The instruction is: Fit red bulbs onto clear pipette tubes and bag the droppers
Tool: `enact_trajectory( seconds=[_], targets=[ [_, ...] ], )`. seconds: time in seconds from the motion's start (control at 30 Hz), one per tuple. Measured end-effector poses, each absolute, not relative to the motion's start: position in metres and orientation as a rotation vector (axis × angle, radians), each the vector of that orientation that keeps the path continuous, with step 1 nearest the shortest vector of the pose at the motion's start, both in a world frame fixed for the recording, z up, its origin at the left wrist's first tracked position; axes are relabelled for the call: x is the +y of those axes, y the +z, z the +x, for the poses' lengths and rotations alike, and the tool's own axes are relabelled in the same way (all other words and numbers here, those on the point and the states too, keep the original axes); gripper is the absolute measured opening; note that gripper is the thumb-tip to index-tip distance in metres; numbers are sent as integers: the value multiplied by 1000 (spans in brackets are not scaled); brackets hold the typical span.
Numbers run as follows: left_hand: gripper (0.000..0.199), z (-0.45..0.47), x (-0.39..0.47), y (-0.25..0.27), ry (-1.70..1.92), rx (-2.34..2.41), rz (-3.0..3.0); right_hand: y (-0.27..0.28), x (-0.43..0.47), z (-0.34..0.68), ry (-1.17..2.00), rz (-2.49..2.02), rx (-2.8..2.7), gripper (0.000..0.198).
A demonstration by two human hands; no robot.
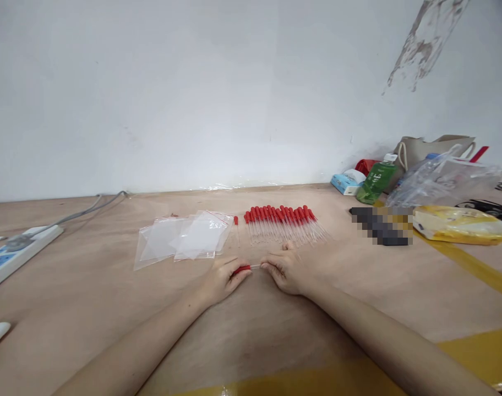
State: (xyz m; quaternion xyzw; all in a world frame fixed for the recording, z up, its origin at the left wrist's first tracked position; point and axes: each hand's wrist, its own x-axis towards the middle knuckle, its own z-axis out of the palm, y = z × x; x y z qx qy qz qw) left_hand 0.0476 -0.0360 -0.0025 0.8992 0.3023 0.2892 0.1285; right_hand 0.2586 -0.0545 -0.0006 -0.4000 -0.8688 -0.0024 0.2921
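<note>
Between my hands lies a dropper [255, 267] with a red rubber bulb and a clear thin tube, held level just above or on the table. My left hand [226, 278] is closed around the red bulb. The fingers of my right hand [284, 269] pinch the clear tube, hiding its far end. Beyond my hands is a row of several similar droppers [279, 223], red bulbs pointing away. One single dropper [236, 221] lies apart, left of the row. Clear zip bags [201, 234] are spread in an overlapping pile farther left.
A white power strip [23, 256] with a grey cable sits at the left. At the back right stand a tissue pack [347, 182], a green bottle [377, 180] and a plastic bag [445, 176]. A yellow packet [461, 225] and a pixelated dark object [381, 225] lie nearer.
</note>
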Motion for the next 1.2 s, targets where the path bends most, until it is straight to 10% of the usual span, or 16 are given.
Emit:
enact_trajectory(
  seconds=[0.43,0.7,0.93,1.2],
  targets=[
    [19,44,-26,2,955,899,2789,16,-57,266,75,-1124,-2487,23],
    [34,3,8,8,1040,2065,2499,16,-33,265,539,-1600,-1786,24],
    [53,-11,22,-3,406,2217,2268,26,13,208,203,-1867,-1703,28],
    [45,-15,26,-9,462,2160,2298,9,28,182,63,-1959,-1810,36]
  ],
)
